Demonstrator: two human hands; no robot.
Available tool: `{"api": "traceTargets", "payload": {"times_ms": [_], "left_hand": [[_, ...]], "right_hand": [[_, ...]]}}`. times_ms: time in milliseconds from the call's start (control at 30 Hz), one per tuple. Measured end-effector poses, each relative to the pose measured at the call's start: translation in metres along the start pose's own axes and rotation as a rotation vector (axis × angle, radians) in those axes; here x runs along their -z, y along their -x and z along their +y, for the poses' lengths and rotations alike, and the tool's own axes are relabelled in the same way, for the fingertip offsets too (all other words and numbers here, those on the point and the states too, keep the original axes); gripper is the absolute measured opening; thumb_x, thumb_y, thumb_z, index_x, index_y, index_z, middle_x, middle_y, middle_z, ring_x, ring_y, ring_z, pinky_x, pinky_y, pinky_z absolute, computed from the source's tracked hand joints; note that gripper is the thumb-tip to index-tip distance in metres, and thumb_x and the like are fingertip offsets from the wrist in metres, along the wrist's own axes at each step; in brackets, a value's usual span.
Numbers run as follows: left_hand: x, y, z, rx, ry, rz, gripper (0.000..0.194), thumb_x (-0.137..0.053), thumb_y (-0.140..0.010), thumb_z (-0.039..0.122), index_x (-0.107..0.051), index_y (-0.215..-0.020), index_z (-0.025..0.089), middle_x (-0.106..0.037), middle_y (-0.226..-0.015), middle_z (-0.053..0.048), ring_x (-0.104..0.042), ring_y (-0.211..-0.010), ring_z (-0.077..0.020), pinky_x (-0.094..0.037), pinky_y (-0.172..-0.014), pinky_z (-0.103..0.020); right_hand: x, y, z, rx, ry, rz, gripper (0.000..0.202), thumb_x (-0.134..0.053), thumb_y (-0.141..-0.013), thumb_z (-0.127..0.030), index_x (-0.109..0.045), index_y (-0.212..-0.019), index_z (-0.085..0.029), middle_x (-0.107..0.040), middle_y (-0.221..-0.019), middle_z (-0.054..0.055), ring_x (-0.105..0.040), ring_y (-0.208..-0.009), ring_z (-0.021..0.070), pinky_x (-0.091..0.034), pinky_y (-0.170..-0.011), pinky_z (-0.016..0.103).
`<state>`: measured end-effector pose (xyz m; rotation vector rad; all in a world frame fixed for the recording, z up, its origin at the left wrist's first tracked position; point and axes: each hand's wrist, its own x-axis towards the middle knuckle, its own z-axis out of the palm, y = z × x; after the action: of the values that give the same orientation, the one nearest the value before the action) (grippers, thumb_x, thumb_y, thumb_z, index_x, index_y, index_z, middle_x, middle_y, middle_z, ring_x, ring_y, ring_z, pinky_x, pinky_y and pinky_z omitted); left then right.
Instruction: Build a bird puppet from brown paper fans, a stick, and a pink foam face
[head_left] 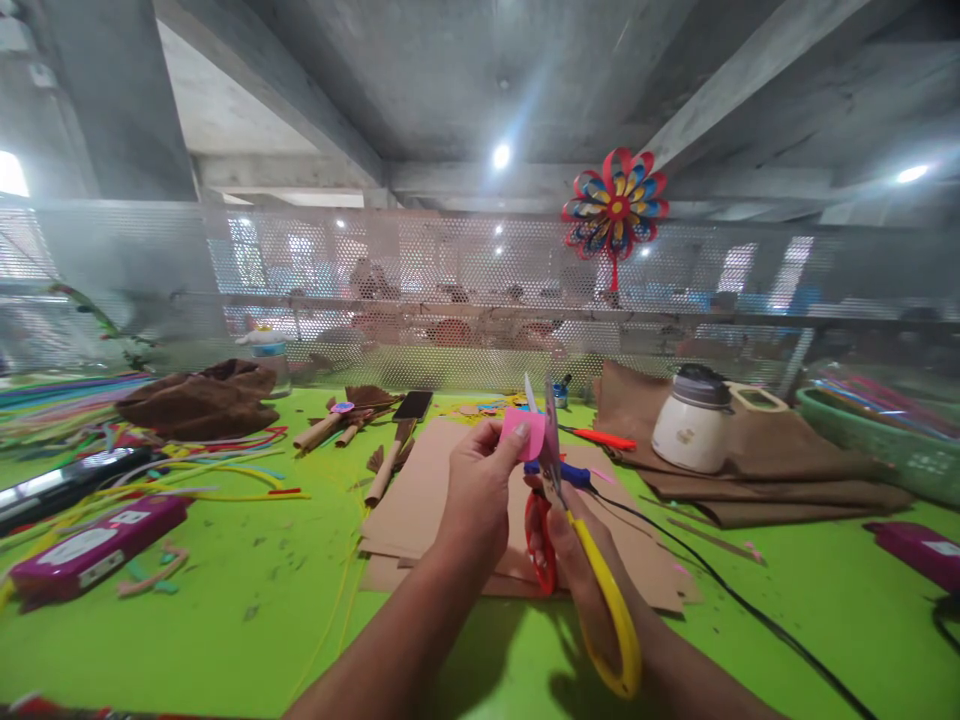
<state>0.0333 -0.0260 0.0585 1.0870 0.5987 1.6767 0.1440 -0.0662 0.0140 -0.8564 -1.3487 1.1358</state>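
Observation:
My left hand (480, 480) pinches a small piece of pink paper (531, 437) between thumb and fingers. In my right hand (589, 560) are scissors (611, 610) with one yellow handle and one red one. Their blades point up and stand apart, with the pink paper beside or between them; I cannot tell which. Beneath both hands lies a stack of brown cardboard sheets (420, 490) on the green tabletop. A tool with a blue handle (566, 473) and a black cord rests behind the scissors, partly hidden by them.
To the right, a white jar with a grey lid (691, 420) stands on folded brown paper (787, 480), near a green basket (855, 440). At left are a purple power strip (101, 550), coloured strips and brown cloth (199, 398). A phone (413, 405) lies behind the cardboard. A perforated screen (450, 280) borders the table.

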Motion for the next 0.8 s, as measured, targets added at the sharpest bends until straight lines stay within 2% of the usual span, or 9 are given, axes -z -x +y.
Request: {"api": "traceTargets", "payload": {"times_ms": [233, 433, 533, 600, 667, 733, 800], "left_hand": [[0.0010, -0.0014, 0.0009, -0.025, -0.035, -0.009, 0.020, -0.074, -0.073, 0.031, -0.066, -0.076, 0.013, -0.058, -0.070, -0.001, -0.053, -0.069, -0.0127, -0.046, -0.077, -0.030], [0.0015, -0.0022, 0.0024, -0.041, -0.059, -0.011, 0.017, -0.072, -0.074, 0.029, -0.065, -0.073, 0.014, -0.058, -0.069, -0.001, -0.056, -0.074, -0.0148, -0.047, -0.077, -0.030], [0.0019, -0.0027, 0.0017, -0.048, -0.066, -0.012, 0.018, -0.072, -0.074, 0.030, -0.064, -0.074, 0.014, -0.059, -0.071, -0.002, -0.056, -0.073, -0.0143, -0.047, -0.075, -0.029], [0.0021, -0.0030, 0.0021, -0.047, -0.068, -0.012, 0.018, -0.072, -0.074, 0.031, -0.065, -0.075, 0.014, -0.062, -0.073, -0.003, -0.056, -0.073, -0.0140, -0.047, -0.075, -0.029], [0.0022, -0.0032, 0.0035, -0.043, -0.065, -0.015, 0.018, -0.072, -0.074, 0.031, -0.065, -0.076, 0.014, -0.063, -0.075, -0.004, -0.057, -0.074, -0.0143, -0.047, -0.076, -0.029], [0.0026, -0.0034, 0.0056, -0.038, -0.062, -0.015, 0.018, -0.072, -0.074, 0.030, -0.066, -0.076, 0.014, -0.064, -0.076, -0.004, -0.058, -0.075, -0.0146, -0.047, -0.078, -0.030], [0.0032, -0.0037, 0.0076, -0.033, -0.066, -0.010, 0.017, -0.072, -0.073, 0.029, -0.067, -0.077, 0.014, -0.064, -0.076, -0.003, -0.058, -0.075, -0.0148, -0.047, -0.079, -0.030]], "right_hand": [[-0.0034, -0.0010, 0.0004, 0.040, 0.010, 0.009, 0.058, -0.058, -0.080, -0.067, -0.059, -0.116, -0.021, -0.054, -0.071, 0.002, -0.049, -0.059, 0.0149, -0.040, -0.049, 0.026], [-0.0049, -0.0011, 0.0006, 0.026, -0.024, -0.002, 0.063, -0.057, -0.078, -0.071, -0.059, -0.115, -0.020, -0.053, -0.070, 0.001, -0.048, -0.058, 0.0143, -0.039, -0.045, 0.024], [-0.0037, 0.0003, 0.0001, 0.014, -0.031, -0.023, 0.060, -0.056, -0.081, -0.068, -0.058, -0.117, -0.020, -0.055, -0.071, 0.001, -0.049, -0.057, 0.0134, -0.041, -0.045, 0.024], [-0.0023, 0.0021, -0.0003, 0.003, -0.030, -0.035, 0.051, -0.054, -0.087, -0.060, -0.058, -0.119, -0.019, -0.060, -0.078, 0.003, -0.054, -0.061, 0.0137, -0.047, -0.050, 0.025], [-0.0007, 0.0041, -0.0004, -0.011, -0.028, -0.045, 0.039, -0.055, -0.093, -0.047, -0.058, -0.120, -0.018, -0.064, -0.098, 0.007, -0.062, -0.077, 0.0160, -0.054, -0.065, 0.031], [0.0008, 0.0059, -0.0002, -0.024, -0.026, -0.052, 0.033, -0.056, -0.094, -0.036, -0.058, -0.121, -0.018, -0.062, -0.117, 0.009, -0.063, -0.096, 0.0196, -0.055, -0.081, 0.039], [0.0019, 0.0073, 0.0004, -0.034, -0.021, -0.057, 0.034, -0.058, -0.093, -0.034, -0.057, -0.123, -0.018, -0.059, -0.125, 0.009, -0.061, -0.104, 0.0221, -0.054, -0.087, 0.043]]}}
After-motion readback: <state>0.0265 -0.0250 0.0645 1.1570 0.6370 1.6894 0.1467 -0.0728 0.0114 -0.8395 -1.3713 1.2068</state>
